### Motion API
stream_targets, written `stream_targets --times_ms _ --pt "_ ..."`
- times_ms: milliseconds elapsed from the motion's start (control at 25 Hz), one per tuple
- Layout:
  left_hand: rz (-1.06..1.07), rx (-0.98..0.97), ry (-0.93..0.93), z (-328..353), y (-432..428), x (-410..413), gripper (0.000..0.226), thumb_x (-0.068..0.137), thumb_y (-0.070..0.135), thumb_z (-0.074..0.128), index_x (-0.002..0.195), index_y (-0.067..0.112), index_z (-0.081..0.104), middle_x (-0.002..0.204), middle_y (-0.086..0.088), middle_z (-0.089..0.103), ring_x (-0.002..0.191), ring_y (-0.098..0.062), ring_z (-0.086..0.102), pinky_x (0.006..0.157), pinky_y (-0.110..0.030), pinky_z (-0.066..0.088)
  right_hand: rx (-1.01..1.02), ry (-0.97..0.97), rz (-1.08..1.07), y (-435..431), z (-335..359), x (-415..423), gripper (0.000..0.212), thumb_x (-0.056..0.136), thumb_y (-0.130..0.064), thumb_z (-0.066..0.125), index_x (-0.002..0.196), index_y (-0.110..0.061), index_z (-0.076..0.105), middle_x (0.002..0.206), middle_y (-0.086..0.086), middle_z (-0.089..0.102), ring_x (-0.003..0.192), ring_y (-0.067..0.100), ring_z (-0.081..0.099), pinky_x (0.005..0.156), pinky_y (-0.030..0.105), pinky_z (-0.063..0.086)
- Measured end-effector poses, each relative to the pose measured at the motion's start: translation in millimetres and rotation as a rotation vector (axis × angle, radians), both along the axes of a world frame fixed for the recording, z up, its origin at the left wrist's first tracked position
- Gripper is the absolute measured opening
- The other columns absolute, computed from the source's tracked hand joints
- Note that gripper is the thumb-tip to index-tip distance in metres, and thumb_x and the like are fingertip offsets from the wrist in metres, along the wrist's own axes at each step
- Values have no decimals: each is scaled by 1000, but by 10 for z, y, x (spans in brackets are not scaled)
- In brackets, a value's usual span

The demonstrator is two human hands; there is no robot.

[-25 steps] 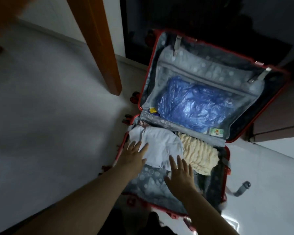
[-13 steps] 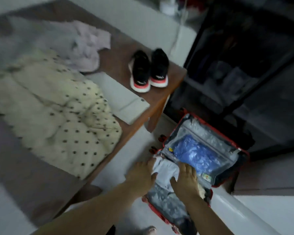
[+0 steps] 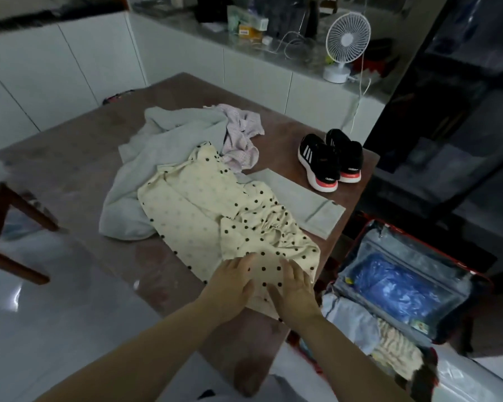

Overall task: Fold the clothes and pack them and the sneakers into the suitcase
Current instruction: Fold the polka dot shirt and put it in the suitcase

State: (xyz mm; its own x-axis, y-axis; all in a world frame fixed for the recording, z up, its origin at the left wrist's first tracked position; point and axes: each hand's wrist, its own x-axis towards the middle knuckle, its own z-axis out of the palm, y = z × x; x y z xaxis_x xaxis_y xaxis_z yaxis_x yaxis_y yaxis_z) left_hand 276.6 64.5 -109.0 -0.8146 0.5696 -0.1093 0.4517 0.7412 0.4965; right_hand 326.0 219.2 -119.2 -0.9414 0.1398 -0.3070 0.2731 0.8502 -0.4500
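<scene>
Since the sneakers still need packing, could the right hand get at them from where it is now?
Probably yes: the right hand lies on the dotted garment, and only a flat sleeve lies between it and the sneakers.

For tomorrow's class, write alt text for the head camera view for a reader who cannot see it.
Both hands, left hand and right hand, rest open on a cream polka-dot garment on a brown table. Black sneakers stand behind; an open red suitcase lies right.

Clothes (image 3: 215,204) lie on the table (image 3: 70,169), sneakers (image 3: 330,159) to their right, suitcase (image 3: 404,285) beside it.
</scene>
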Motion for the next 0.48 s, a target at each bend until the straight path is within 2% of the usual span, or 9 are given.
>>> stream_targets --times_ms 240,400,480 --pt "72 -97 53 -71 -78 -398 58 94 24 43 147 18 19 145 -3 36 134 -24 31 112 -34 23 -29 61 10 72 -23 -459 57 96 -36 42 147 -22 20 155 2 16 143 23 13 116 36 12" --pt "-7 -112 166 -33 52 -858 55 93 23 46 144 24 26 144 1 38 133 -20 32 114 -33 18 -53 143 -109 240 -39 -706 43 95 -13 41 137 -17 41 144 5 41 132 26 38 109 35 29" --pt "-78 -142 161 -11 165 -1118 53 94 22 46 143 28 28 147 6 34 137 -17 27 116 -34 13 -60 99 -187 306 -36 -802 46 93 -6 38 137 -17 42 139 5 48 125 26 46 102 33 37"
